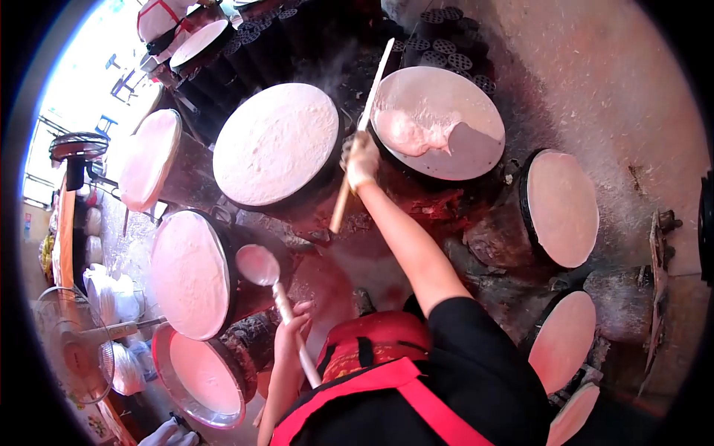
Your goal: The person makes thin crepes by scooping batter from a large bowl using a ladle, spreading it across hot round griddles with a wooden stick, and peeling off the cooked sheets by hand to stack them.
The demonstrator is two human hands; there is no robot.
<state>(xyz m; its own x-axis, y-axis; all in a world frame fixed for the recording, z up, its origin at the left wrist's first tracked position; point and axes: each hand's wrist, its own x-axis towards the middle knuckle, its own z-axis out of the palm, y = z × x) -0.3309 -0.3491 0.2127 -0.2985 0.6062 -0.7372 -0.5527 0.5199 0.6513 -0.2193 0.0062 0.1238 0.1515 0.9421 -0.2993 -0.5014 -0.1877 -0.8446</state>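
Note:
My right hand (361,157) is closed around a long thin wooden stick (378,78), held at a slant between two round griddles. The stick's upper end reaches past the left edge of the right griddle (398,89). On that griddle lies a thin pale layer with a thicker wet patch of batter (416,132); a smooth grey area shows at its lower right. My left hand (291,334) grips the handle of a ladle (258,265) low on the left. The ladle's round bowl is coated with pale batter, beside the left griddle (192,275).
A large griddle (277,145) covered in a bumpy pale sheet stands ahead. More covered griddles stand at left (149,160) and right (563,208). A batter basin (242,405) is at lower left, near a fan (78,346). Perforated briquettes (444,46) stand behind. Another person (158,22) is at upper left.

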